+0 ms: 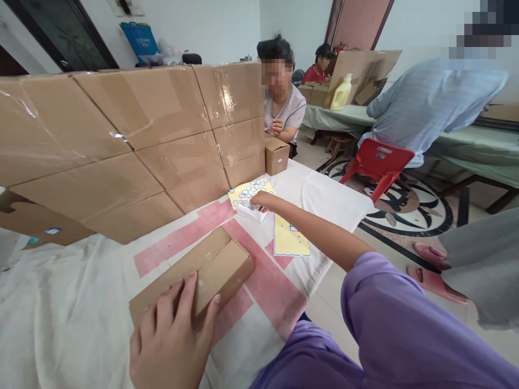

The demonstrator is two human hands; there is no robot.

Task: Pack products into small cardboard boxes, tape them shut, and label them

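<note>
My left hand [174, 329] lies on a closed cardboard box [221, 259], its fingers spread over the top and the thumb along the near side. My right hand [261, 201] reaches across the table to a small white open box [248, 214], fingers curled together at its rim. Something greyish shows inside that box; what the fingers hold, if anything, is hidden. Behind it is a yellow sheet [253, 187] with several small blue-edged white labels. Under my right forearm lies a second yellow sheet [292, 243] with few labels.
Taped cardboard boxes [162, 124] are stacked along the left. A small carton [277, 155] stands at the table's far end, near a seated person [286, 102]. Pink strips [267, 281] mark the white tablecloth [316, 189]. Beyond are a red chair [381, 159] and other people.
</note>
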